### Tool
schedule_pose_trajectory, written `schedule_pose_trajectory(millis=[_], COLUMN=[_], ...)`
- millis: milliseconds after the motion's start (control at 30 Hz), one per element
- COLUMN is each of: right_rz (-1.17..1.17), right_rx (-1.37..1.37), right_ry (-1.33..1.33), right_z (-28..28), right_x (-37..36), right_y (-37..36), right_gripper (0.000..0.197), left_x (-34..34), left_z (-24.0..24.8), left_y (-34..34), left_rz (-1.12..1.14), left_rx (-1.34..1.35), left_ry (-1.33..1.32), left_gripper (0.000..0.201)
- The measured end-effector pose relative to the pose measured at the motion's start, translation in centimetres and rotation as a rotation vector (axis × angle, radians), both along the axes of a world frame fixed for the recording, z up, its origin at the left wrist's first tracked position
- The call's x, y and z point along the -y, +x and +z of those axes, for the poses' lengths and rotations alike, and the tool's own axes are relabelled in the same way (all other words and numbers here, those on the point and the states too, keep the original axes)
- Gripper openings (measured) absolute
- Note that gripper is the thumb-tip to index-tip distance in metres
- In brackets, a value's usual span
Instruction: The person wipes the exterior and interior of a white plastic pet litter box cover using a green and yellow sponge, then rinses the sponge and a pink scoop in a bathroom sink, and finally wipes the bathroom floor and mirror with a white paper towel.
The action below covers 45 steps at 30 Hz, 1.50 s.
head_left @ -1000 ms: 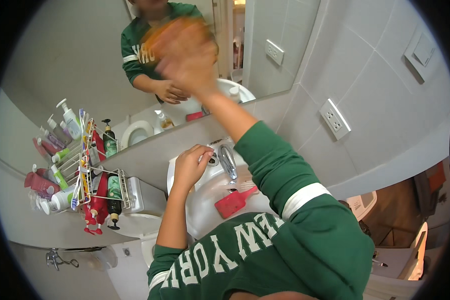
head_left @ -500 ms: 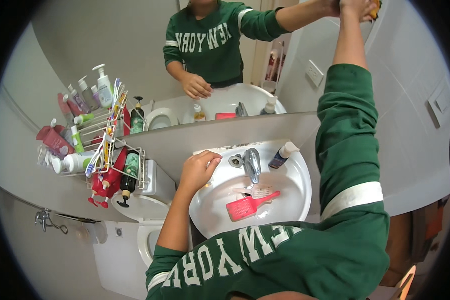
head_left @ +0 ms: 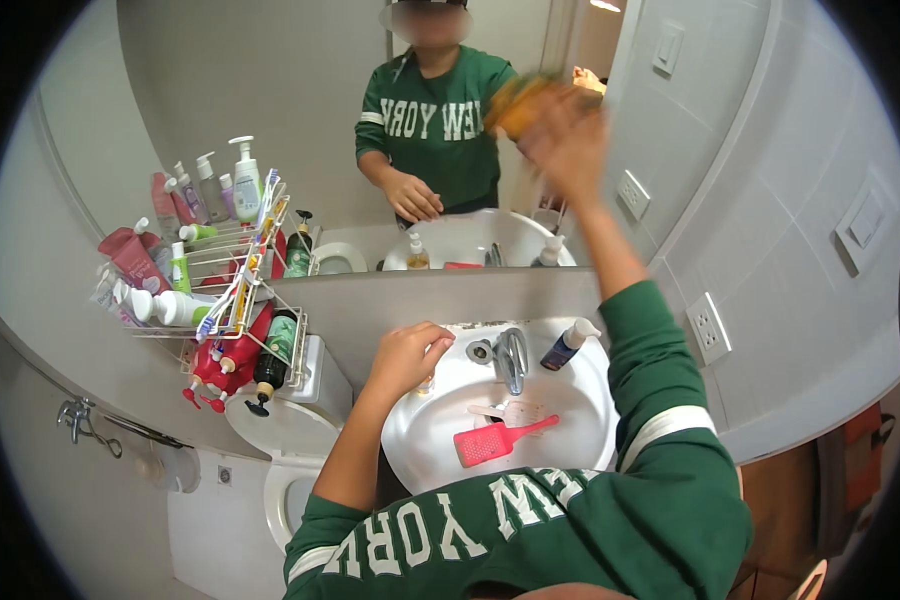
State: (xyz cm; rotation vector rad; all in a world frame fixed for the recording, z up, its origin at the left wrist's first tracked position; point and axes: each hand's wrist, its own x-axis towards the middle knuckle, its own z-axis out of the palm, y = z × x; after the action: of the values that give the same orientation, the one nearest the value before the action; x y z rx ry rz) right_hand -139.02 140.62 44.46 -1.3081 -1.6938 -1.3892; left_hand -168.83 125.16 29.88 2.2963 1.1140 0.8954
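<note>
My right hand point(head_left: 570, 145) is raised against the mirror point(head_left: 300, 110), fingers closed over an orange-yellow cloth or sponge point(head_left: 518, 105). Motion blurs both, so I cannot tell the exact kind. Above the back left of the white sink point(head_left: 400, 440), my left hand point(head_left: 410, 358) hovers with loosely bent fingers and nothing in them. Just below it, a small soap bottle point(head_left: 426, 385) is mostly hidden; its reflection shows a pump bottle of amber liquid. In the basin lies a pink slotted scoop point(head_left: 485, 445) with its handle toward the right, beside a pale slotted piece point(head_left: 525, 412).
A chrome faucet point(head_left: 512, 360) and a dark blue bottle with a white cap point(head_left: 568, 345) stand at the sink's back. Left, a wire rack point(head_left: 295, 360) holds toothbrushes, tubes and pump bottles above the toilet point(head_left: 280, 425). A wall outlet point(head_left: 708, 327) is on the right.
My right hand has swept left and down across the mirror with the orange-yellow cloth or sponge. My left hand has stayed by the sink's back left. The whole view has shifted slightly.
</note>
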Motion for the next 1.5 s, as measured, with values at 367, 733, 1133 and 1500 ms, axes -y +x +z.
schedule_pose_trajectory(millis=[367, 733, 1133, 1500], right_rz=[0.528, 0.173, 0.673, 0.506], right_rx=[0.086, -0.049, 0.608, 0.208], right_ry=[0.156, 0.026, -0.308, 0.141], right_z=[5.2, 14.0, -14.7, -4.9], right_x=[-0.9, -1.1, -2.8, -2.9], right_y=[-19.2, -24.3, -27.9, -31.7], right_gripper=[0.05, 0.04, 0.059, 0.054], left_x=[0.3, 1.7, 0.6, -0.1], left_z=[-1.5, -2.2, -4.7, -4.7], left_y=[-3.1, -7.3, -10.0, -8.7], left_rz=[0.06, 0.139, 0.16, 0.159], left_rx=[0.066, 0.101, 0.1, 0.131], left_ry=[0.022, -0.056, -0.015, -0.029], left_gripper=[0.017, 0.017, 0.016, 0.014])
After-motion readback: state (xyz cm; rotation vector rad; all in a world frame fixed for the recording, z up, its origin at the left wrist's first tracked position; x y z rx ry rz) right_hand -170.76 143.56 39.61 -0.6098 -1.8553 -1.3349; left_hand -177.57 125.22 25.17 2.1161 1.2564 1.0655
